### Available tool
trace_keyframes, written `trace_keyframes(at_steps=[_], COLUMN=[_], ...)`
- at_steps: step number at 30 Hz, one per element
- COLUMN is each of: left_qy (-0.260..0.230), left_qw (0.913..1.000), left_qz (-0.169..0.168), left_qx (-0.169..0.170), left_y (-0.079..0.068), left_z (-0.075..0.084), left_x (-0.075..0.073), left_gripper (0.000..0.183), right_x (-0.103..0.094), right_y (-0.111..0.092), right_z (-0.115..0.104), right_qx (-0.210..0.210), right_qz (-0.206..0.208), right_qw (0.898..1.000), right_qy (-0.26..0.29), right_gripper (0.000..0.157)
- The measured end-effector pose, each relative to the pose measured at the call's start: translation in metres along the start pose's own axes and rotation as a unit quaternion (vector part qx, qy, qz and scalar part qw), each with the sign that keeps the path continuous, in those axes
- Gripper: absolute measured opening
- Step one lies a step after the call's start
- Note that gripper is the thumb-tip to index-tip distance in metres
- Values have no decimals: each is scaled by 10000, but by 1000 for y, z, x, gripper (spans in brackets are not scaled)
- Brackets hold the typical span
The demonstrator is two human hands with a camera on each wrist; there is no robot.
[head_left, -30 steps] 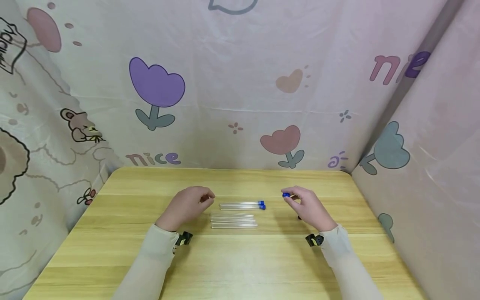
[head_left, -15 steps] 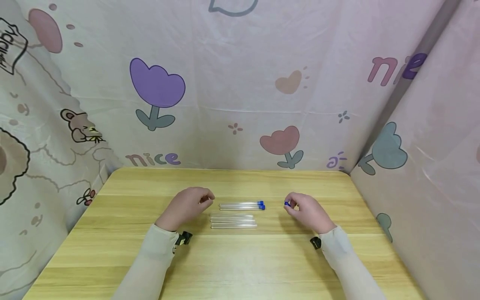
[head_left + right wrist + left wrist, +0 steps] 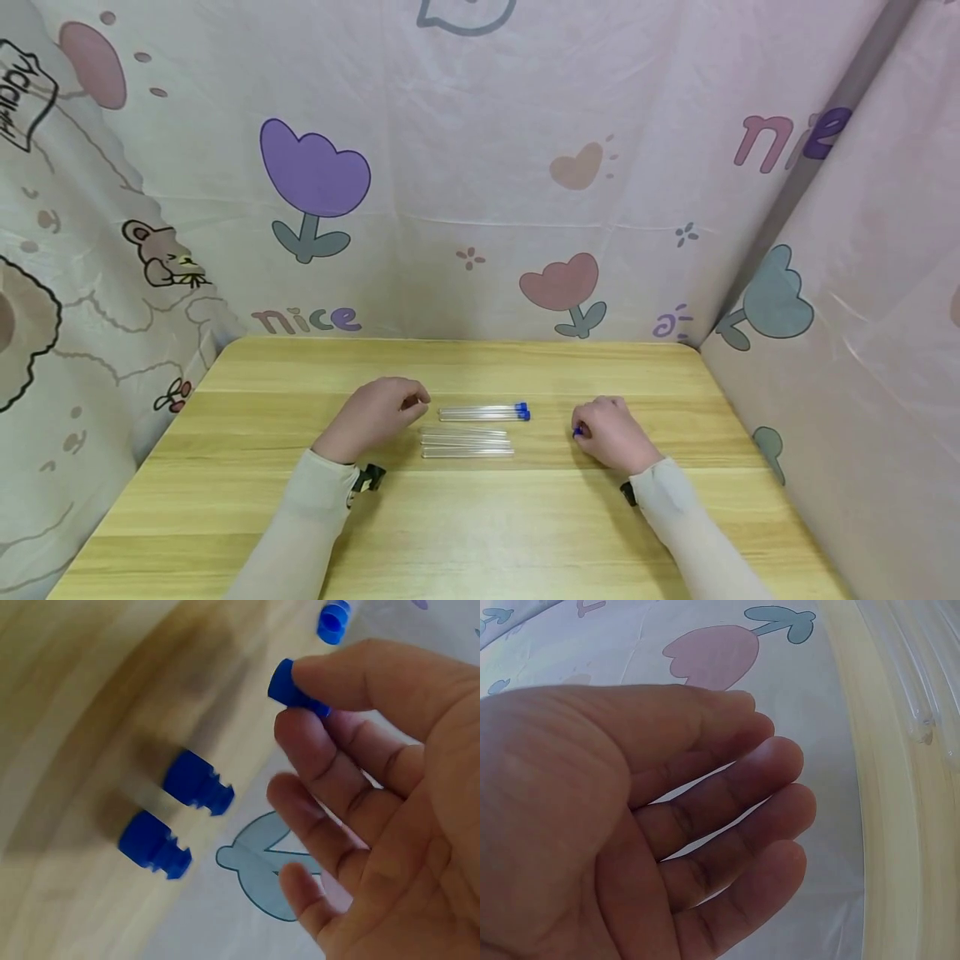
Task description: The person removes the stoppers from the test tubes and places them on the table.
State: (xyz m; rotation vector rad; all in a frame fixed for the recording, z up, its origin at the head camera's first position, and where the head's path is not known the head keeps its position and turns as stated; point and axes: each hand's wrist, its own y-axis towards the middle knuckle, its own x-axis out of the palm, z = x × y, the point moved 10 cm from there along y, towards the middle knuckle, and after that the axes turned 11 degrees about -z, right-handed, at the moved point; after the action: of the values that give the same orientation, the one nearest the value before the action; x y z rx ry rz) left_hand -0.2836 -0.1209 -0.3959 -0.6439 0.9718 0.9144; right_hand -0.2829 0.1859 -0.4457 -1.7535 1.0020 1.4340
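My right hand (image 3: 615, 435) pinches a blue ribbed tube stopper (image 3: 283, 682) between thumb and fingers, low over the right side of the table. Two more blue stoppers (image 3: 187, 778) lie side by side near it in the right wrist view, and another blue stopper (image 3: 332, 622) sits beyond the thumb; the hand hides these in the head view. My left hand (image 3: 378, 417) holds nothing, its fingers loosely bent, just left of the glass tubes. Glass tubes with blue stoppers (image 3: 483, 412) lie flat in the middle, and several unstoppered glass tubes (image 3: 467, 452) lie nearer me.
The wooden table (image 3: 465, 533) ends at the back against a printed curtain (image 3: 465, 167). Curtains also close off the left and right sides. Each wrist wears a small black camera (image 3: 370, 478) by the sleeve cuff.
My right hand has come down and toward me with the blue stopper, turning more palm-down. The left hand and the glass tubes have stayed in place.
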Motion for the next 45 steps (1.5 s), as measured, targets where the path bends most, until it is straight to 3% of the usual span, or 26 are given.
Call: trace_keyframes(at_steps=[7, 13, 18, 24, 34, 45], left_qy=[-40, -52, -28, 62, 252, 376], left_qw=[10000, 9999, 9999, 9996, 9965, 9947], left_qz=[44, 59, 93, 281, 775, 900], left_qx=[-55, -121, -107, -18, 163, 315], left_y=[-2, -5, -7, -8, -18, -20], left_z=[-3, -2, 2, 8, 21, 27], left_x=[1, 1, 0, -5, -22, -28], left_gripper=[11, 11, 12, 15, 25, 28], right_x=[7, 6, -17, -46, -82, -93], right_y=[2, 2, 2, 1, -5, -20], right_z=[5, 7, 1, -27, -70, -81], right_qx=[195, 323, 416, 128, -448, -312], right_qz=[-82, -249, 33, 300, 920, 894], right_qw=[9996, 9992, 9968, 9902, 9880, 9939], right_qy=[-207, 28, 679, 1356, 1157, 564], right_gripper=[14, 10, 9, 5, 4, 17])
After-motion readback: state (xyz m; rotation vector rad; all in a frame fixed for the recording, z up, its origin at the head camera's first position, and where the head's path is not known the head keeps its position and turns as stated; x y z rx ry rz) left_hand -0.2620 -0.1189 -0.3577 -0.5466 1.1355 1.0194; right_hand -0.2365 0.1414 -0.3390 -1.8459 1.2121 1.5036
